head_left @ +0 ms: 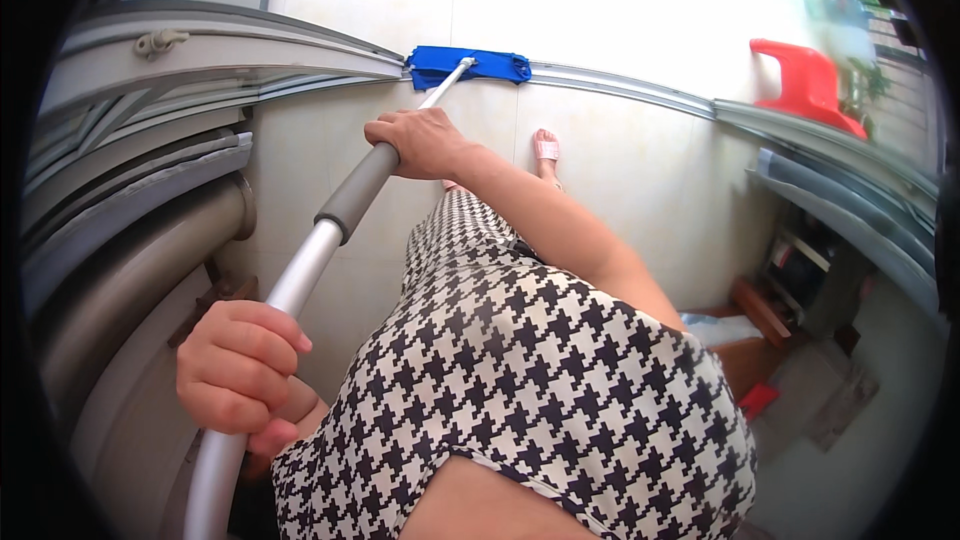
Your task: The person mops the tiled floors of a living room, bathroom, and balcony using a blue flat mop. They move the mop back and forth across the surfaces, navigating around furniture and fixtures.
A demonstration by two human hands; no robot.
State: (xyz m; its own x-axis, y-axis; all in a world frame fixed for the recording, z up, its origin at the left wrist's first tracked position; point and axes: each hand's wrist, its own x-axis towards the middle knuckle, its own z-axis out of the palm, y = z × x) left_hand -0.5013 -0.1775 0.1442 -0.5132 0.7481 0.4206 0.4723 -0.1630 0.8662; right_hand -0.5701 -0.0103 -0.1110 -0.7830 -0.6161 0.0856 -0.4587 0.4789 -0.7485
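Observation:
A flat mop with a silver pole (305,265) slants from the lower left up to its blue mop head (490,66). The blue head lies across the metal door track on the floor. My left hand (240,370) is wrapped round the bare pole near its upper end. Farther along, my right hand (420,140) grips the pole at the far end of the grey foam sleeve (357,195). Both hands are closed on the mop.
Sliding door frames with a latch (158,43) stand at left, beside a brown cylinder (150,280). The track (630,88) crosses the pale tiled floor (640,180). A red plastic stool (800,85) stands beyond it at right. My foot in a pink slipper (546,147) is near the mop head.

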